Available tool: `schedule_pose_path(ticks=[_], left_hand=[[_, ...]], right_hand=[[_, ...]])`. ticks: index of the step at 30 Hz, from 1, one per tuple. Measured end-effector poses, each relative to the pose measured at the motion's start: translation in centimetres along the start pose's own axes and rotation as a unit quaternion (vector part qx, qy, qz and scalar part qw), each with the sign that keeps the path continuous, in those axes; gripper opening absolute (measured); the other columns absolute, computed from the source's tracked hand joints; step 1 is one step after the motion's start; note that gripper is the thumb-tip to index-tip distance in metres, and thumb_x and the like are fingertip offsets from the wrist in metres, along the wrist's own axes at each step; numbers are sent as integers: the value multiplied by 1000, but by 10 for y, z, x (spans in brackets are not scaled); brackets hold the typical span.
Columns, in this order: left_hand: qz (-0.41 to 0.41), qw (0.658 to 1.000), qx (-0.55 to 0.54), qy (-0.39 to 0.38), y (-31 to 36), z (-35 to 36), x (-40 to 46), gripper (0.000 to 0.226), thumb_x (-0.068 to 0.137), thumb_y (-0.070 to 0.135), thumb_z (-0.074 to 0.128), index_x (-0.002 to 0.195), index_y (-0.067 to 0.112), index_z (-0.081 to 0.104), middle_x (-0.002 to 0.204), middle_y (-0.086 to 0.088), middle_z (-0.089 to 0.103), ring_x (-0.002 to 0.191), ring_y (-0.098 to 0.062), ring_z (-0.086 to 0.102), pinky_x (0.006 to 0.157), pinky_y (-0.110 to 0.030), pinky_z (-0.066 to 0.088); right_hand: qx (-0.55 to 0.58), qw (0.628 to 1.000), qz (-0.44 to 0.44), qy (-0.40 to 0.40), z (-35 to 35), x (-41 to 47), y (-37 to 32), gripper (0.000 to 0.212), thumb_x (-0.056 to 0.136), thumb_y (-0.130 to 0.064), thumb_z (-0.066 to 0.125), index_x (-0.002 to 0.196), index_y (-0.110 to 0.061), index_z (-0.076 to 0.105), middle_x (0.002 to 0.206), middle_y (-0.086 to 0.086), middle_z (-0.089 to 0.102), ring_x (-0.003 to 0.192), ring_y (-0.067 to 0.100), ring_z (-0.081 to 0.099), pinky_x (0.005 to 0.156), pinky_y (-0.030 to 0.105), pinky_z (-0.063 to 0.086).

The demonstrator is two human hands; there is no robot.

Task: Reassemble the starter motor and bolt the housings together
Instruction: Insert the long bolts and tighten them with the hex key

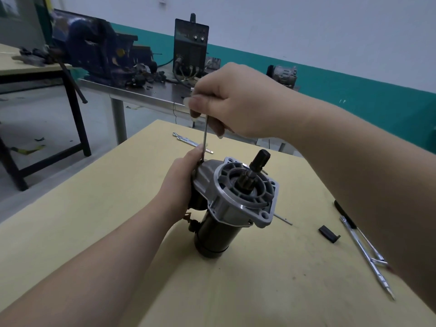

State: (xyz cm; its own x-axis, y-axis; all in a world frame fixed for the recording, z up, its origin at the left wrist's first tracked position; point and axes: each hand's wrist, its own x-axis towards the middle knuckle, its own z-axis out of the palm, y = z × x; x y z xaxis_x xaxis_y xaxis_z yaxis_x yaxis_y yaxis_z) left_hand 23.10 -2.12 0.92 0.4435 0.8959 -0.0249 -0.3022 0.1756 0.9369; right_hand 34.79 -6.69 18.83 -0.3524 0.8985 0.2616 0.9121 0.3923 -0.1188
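A starter motor [232, 206] is stood upright near the middle of a yellow table [99, 232], silver housing on top. It is gripped on its left side by the left hand [181, 185]. A long thin bolt [204, 138] is pinched in the curled fingers of the right hand [236, 100] above, its lower end at the housing's far-left edge.

Blue bench vise [94, 47] mounted on steel bench [141, 95]; black welding machine [190, 47] behind it; small black plastic clip [329, 234] lies on yellow tabletop [94, 220].
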Motion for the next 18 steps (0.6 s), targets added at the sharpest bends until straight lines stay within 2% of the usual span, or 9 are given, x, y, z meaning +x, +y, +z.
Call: schedule_pose_path(ticks=[3, 4, 7, 9, 11, 13, 15, 16, 18], left_hand=[[14, 999, 15, 27, -1, -1, 0, 47, 78, 62, 63, 78, 15, 64, 82, -18, 61, 85, -36, 58, 82, -50, 45], [14, 999, 22, 32, -3, -1, 2, 40, 79, 61, 61, 70, 21, 61, 76, -12, 60, 81, -33, 56, 78, -45, 46], [12, 999, 34, 30, -4, -1, 4, 41, 81, 62, 59, 59, 27, 62, 70, -6, 62, 78, -30, 59, 74, -41, 47], [13, 999, 24, 32, -4, -1, 4, 45, 83, 62, 59, 55, 27, 65, 69, -5, 65, 77, -30, 62, 78, -44, 49], [11, 999, 11, 39, -5, -2, 4, 44, 83, 61, 60, 54, 27, 66, 69, -5, 66, 79, -31, 64, 84, -49, 48], [8, 999, 4, 52, -6, -3, 6, 44, 81, 62, 61, 54, 28, 66, 71, -6, 67, 80, -31, 65, 86, -50, 49], [13, 998, 11, 58, -6, -2, 6, 43, 78, 65, 62, 54, 29, 64, 72, -6, 67, 79, -30, 66, 86, -50, 50], [17, 998, 11, 58, -6, -1, 5, 42, 75, 66, 63, 57, 29, 63, 74, -7, 67, 80, -30, 65, 88, -51, 51], [27, 998, 15, 55, -6, 0, 5, 44, 70, 70, 63, 63, 26, 62, 80, -12, 63, 85, -32, 61, 92, -55, 51]], right_hand=[[-43, 999, -1, 19, -3, -7, 7, 32, 112, -32, 49, 97, -16, 72, 75, -4, 70, 63, 8, 61, 64, 25, 49], [-62, 998, -6, 27, -3, -8, 8, 31, 113, -30, 48, 103, -15, 73, 75, -6, 68, 65, 11, 61, 67, 28, 49], [-60, 997, -21, 41, 2, -10, 1, 38, 113, -27, 45, 149, -21, 56, 72, -19, 58, 65, 4, 60, 67, 21, 47], [-59, 996, -37, 49, 4, -10, -4, 46, 113, -23, 45, 159, -20, 44, 65, -24, 46, 60, -6, 57, 62, 15, 41], [-53, 996, -44, 55, 7, -9, -4, 46, 113, -19, 45, 158, -17, 46, 66, -31, 35, 58, -21, 49, 63, 5, 37], [-36, 997, -38, 56, 9, -6, -5, 44, 113, -18, 43, 157, -19, 48, 81, -31, 47, 62, -28, 44, 69, 2, 35], [-29, 998, -23, 49, 12, -4, -7, 45, 113, -18, 42, 158, -22, 47, 114, -12, 70, 66, -21, 46, 72, 9, 33], [-30, 998, -16, 48, 12, -3, -6, 46, 113, -18, 41, 159, -23, 45, 130, -5, 70, 70, -19, 48, 77, 13, 34], [-32, 998, -9, 51, 10, -3, -7, 48, 113, -17, 39, 161, -23, 43, 149, -3, 61, 96, -9, 62, 88, 18, 40]])
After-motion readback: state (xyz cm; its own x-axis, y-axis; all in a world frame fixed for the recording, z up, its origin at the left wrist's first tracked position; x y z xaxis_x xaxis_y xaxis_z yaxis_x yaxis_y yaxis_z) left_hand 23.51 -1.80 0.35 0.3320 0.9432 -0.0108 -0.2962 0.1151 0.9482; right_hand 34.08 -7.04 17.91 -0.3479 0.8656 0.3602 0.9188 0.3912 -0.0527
